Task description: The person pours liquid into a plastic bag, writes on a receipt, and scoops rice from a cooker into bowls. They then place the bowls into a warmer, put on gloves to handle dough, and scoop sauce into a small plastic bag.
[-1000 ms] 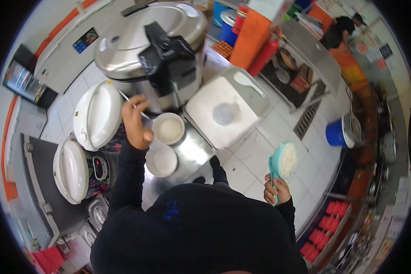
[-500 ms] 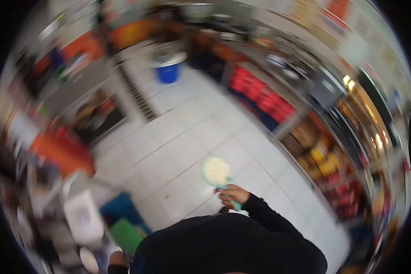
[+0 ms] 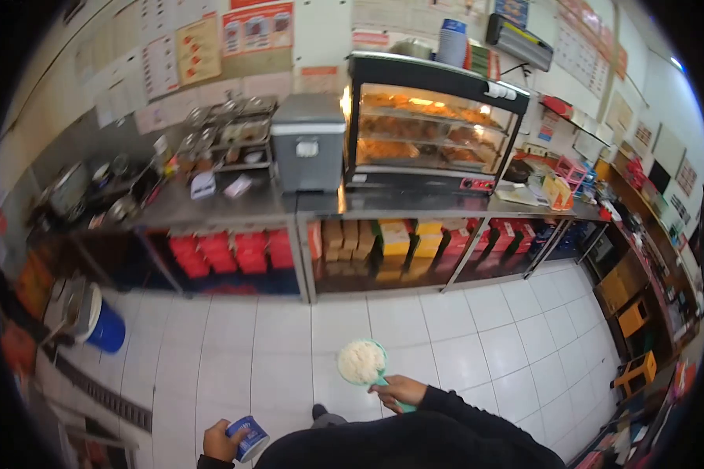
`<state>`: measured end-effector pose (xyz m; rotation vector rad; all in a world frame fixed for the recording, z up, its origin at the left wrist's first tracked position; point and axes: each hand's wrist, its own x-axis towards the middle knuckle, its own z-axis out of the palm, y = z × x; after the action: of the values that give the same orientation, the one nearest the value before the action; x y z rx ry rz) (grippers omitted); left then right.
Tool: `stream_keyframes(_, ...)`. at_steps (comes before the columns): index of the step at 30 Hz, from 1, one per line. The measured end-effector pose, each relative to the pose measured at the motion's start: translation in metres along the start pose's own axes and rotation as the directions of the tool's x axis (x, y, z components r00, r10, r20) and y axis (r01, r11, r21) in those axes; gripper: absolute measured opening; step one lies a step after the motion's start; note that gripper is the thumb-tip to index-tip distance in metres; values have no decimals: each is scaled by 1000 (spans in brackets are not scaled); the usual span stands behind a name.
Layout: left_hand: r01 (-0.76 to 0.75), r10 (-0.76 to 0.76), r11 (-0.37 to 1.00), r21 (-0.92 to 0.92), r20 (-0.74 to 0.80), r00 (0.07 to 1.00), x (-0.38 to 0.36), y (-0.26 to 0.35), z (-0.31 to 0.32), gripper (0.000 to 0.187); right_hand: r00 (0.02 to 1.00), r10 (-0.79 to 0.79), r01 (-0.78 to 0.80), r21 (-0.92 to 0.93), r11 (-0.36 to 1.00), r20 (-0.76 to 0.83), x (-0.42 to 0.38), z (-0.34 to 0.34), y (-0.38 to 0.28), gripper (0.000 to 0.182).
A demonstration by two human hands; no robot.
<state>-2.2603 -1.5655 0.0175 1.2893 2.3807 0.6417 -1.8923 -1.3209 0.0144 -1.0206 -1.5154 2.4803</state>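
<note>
In my right hand (image 3: 400, 391) is the handle of a light green scoop (image 3: 405, 407), held out level in front of me. White cooked rice (image 3: 360, 362) is heaped in its round bowl. At the lower left, my left hand (image 3: 220, 442) grips a blue paper cup (image 3: 249, 439) with white print, tilted to one side. What the cup holds cannot be made out. The two hands are apart, both above the white tiled floor.
A steel counter (image 3: 235, 205) runs along the wall, bearing a grey box (image 3: 308, 144) and a lit food warmer (image 3: 430, 129). Red boxes (image 3: 250, 250) fill the shelf below. A blue bucket (image 3: 105, 328) stands left beside a floor drain (image 3: 105, 395). Orange stools (image 3: 635, 374) are at right.
My view has swung right to face the counter and warmer. My left hand now shows with the blue cup; earlier it was low at the edge. The rice-filled scoop stays in my right hand.
</note>
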Motion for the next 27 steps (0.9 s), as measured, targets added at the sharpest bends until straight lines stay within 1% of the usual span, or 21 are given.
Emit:
stream_keyframes(4, -222, 221, 975, 2, 75, 972, 186, 42, 37, 41, 975, -54, 75, 88, 993, -217, 46, -90, -10, 36)
stream_keyframes(5, -289, 283, 957, 20, 140, 949, 237, 60, 43, 42, 958, -66, 98, 104, 990, -279, 59, -113, -21, 35)
stream_keyframes(6, -405, 390, 911, 82, 155, 908, 296, 82, 53, 43, 942, -92, 139, 124, 983, -323, 69, -135, -41, 35)
stream_keyframes(7, -507, 481, 850, 144, 185, 857, 350, 106, 65, 44, 926, -106, 171, 152, 973, -362, 71, -150, -57, 34)
stream_keyframes(8, -606, 578, 786, 121, 202, 791, 409, 130, 82, 42, 908, -110, 199, 184, 963, -404, 73, -163, -71, 33)
stream_keyframes(9, -759, 751, 651, 18, 132, 647, 465, 161, 101, 37, 910, -86, 248, 367, 897, -405, 75, -177, -88, 29)
stream_keyframes(10, -793, 773, 608, 35, 204, 601, 509, 208, 107, 32, 883, -103, 295, 373, 880, -457, 76, -187, -106, 28)
stream_keyframes(11, -892, 874, 451, 37, 184, 450, 564, 241, 133, 26, 855, -118, 342, 377, 861, -505, 76, -197, -126, 27)
stream_keyframes(12, -917, 888, 396, 53, 234, 397, 610, 284, 154, 22, 828, -124, 380, 385, 841, -547, 76, -208, -142, 25)
stream_keyframes(13, -944, 933, 288, 160, 176, 314, 641, 326, 176, 21, 788, -152, 428, 355, 831, -596, 79, -229, -146, 25)
stream_keyframes(14, -926, 882, 272, 263, 316, 349, 655, 376, 180, 23, 754, -160, 463, 343, 817, -637, 83, -242, -142, 24)
stream_keyframes(15, -955, 904, 181, 233, 343, 255, 696, 407, 215, 23, 738, -164, 497, 363, 788, -654, 82, -248, -153, 24)
stream_keyframes(16, -961, 932, 202, 191, 264, 248, 726, 432, 251, 23, 720, -174, 532, 373, 760, -672, 81, -257, -167, 23)
stream_keyframes(18, -987, 969, 147, 60, 193, 156, 755, 481, 295, 16, 677, -145, 574, 394, 718, -722, 81, -276, -178, 23)
stream_keyframes(19, -988, 968, 152, 30, 197, 155, 767, 499, 316, 17, 652, -144, 599, 390, 700, -744, 82, -287, -177, 22)
stream_keyframes(22, -962, 864, 216, 164, 427, 267, 783, 532, 368, 18, 593, -100, 666, 416, 619, -799, 88, -319, -160, 22)
stream_keyframes(23, -962, 847, 212, 174, 459, 269, 779, 546, 370, 29, 584, -90, 685, 430, 588, -807, 88, -332, -151, 22)
stream_keyframes(24, -955, 819, 207, 213, 497, 288, 776, 564, 370, 50, 569, -69, 690, 430, 582, -820, 85, -345, -145, 23)
stream_keyframes(25, -942, 823, 204, 268, 475, 313, 759, 594, 350, 64, 566, -94, 701, 419, 577, -819, 84, -366, -129, 24)
stream_keyframes(26, -972, 837, 106, 211, 509, 202, 743, 632, 318, 69, 553, -61, 687, 413, 598, -831, 76, -381, -132, 26)
stream_keyframes(27, -988, 829, 81, 130, 541, 139, 737, 671, 299, 69, 507, -16, 590, 333, 736, -862, 65, -402, -144, 27)
